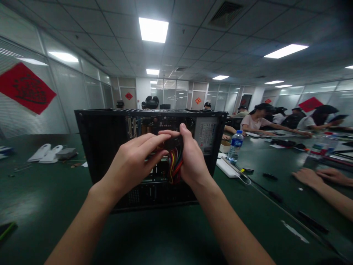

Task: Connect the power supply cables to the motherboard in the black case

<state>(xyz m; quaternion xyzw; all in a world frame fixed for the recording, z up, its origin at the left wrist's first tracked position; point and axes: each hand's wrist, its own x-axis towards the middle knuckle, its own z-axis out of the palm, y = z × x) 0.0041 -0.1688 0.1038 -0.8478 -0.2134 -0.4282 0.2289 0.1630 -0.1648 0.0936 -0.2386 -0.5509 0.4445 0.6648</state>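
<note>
A black computer case [92, 147] stands on the table right in front of me, its open side facing me. Inside it I see part of the circuit board [165, 120] at the top and a power supply with a white label [206, 134] at the upper right. My right hand [193, 158] is closed around a black power connector [173, 142], thumb pointing up. Several coloured wires [172, 165] hang down from the connector beside the right palm. From the left, my left hand [135, 156] grips the same connector between thumb and fingers. Both hands cover the middle of the case.
On the right are a water bottle [236, 146], a white box-shaped device [228, 167] and cables [271, 195]. A co-worker's hands [310, 176] rest at the right edge. White objects [51, 153] and a grey block [66, 153] lie to the left. Other people sit farther back.
</note>
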